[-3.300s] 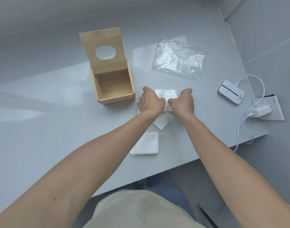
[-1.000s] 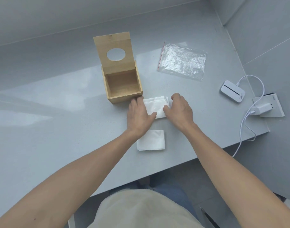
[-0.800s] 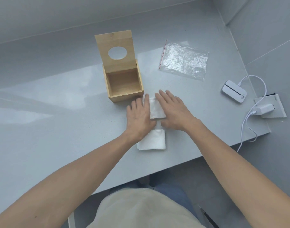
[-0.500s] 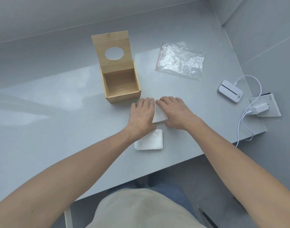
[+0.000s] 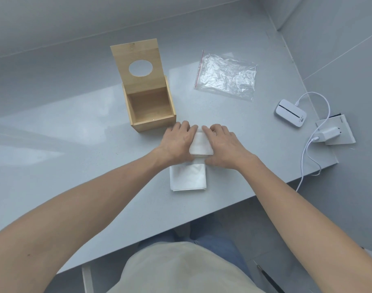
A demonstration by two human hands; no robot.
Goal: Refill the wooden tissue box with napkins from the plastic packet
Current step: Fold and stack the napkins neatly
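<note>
Head view, nearest first: a flat stack of napkins (image 5: 188,176) lies on the grey worktop (image 5: 75,161) close to its front edge, free of both hands. Just beyond it, the left hand (image 5: 177,142) and right hand (image 5: 221,144) lie palm-down with fingers spread flat, pressing a folded napkin (image 5: 201,144) between and under them; neither hand grips anything. This looks like the flattening of a fold before loading. To do it well, I would keep even pressure from both palms, smooth outward so the crease sets without tearing the thin paper, and match the folded width to the box opening. Touching distance ahead of the left fingertips stands the wooden tissue box (image 5: 150,111), its lid (image 5: 138,64) with the oval hole tipped upright and the inside bare, so nothing is loaded yet. Farther off to the right lies the plastic packet (image 5: 226,78), flat and seemingly emptied. At the far right edge sit a small white device (image 5: 290,113) and a charger with its cable (image 5: 303,157), well apart from the work.
</note>
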